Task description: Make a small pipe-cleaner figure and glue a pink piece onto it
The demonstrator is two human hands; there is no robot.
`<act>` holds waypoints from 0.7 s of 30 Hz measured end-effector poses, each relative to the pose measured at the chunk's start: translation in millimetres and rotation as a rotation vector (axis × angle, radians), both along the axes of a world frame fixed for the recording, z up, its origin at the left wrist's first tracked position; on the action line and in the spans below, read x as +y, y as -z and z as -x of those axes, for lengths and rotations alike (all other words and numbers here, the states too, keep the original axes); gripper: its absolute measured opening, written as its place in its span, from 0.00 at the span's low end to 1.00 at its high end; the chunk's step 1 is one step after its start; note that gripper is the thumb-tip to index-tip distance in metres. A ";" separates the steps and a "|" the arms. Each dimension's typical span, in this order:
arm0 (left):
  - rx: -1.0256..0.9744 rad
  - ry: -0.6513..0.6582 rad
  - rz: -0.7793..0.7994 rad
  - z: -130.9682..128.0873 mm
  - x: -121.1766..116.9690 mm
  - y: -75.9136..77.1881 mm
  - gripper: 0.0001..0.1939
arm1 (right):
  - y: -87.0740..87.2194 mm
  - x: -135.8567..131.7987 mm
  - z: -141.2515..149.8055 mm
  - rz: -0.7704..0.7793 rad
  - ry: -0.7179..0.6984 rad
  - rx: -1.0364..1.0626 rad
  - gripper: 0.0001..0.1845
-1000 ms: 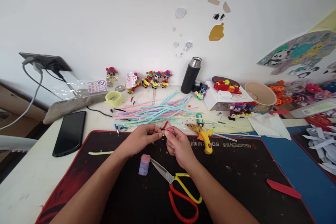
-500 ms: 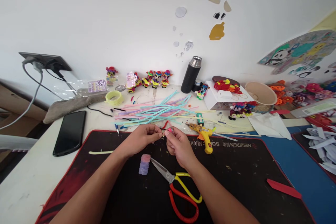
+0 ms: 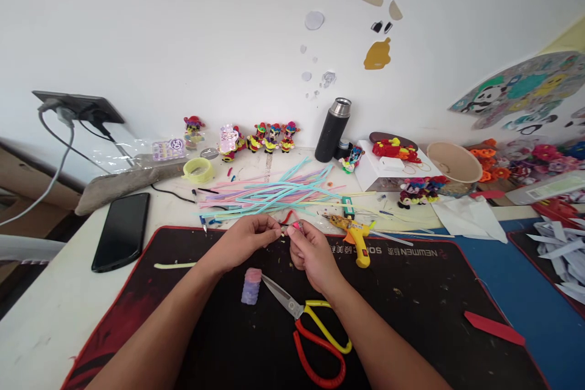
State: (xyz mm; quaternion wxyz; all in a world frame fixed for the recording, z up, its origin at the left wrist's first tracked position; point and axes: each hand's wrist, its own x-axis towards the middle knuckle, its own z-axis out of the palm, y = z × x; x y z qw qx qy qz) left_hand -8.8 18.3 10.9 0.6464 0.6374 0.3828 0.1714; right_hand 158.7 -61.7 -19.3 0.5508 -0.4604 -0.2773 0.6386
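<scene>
so the small pink piece (image 3: 297, 226) is up between the fingertips of the right hand (image 3: 316, 256), just over the far edge of the mat (image 3: 402, 329). thumb and finger are pinched tight on it, my guess is because it's tiny and would slip out of a looser hold. the left hand (image 3: 251, 242) is right beside it with thumb and finger closed to a pinch too, but i can't tell what's between them, if anything. both forearms come in from the mat's near edge, probably to keep the hands steady close together.

below the hands there's a pink and purple block (image 3: 251, 286) lying on the mat, with the tips of the scissors (image 3: 299, 311) right at its side, can't tell if they touch. the handles point toward the near edge, so i'd say they're parked for an easy grab.

the glue gun (image 3: 359, 241) lies across the mat's far edge, nozzle on the worktop side, maybe to keep it off the middle. past that edge the fuzzy sticks (image 3: 283, 189) are heaped within reach, and little dolls (image 3: 273, 140) stand along the worktop's back edge by the wall, likely out of the way.
</scene>
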 end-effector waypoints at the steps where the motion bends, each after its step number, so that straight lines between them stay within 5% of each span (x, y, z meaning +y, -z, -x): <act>1: -0.003 -0.006 -0.003 -0.3 0.0 -1.0 0.21 | -0.1 0.0 0.0 0.001 0.000 0.001 0.27; 21: 0.006 -0.033 -0.072 -2.9 -1.8 -3.7 0.21 | -5.4 0.3 1.0 0.024 -0.007 -0.022 0.27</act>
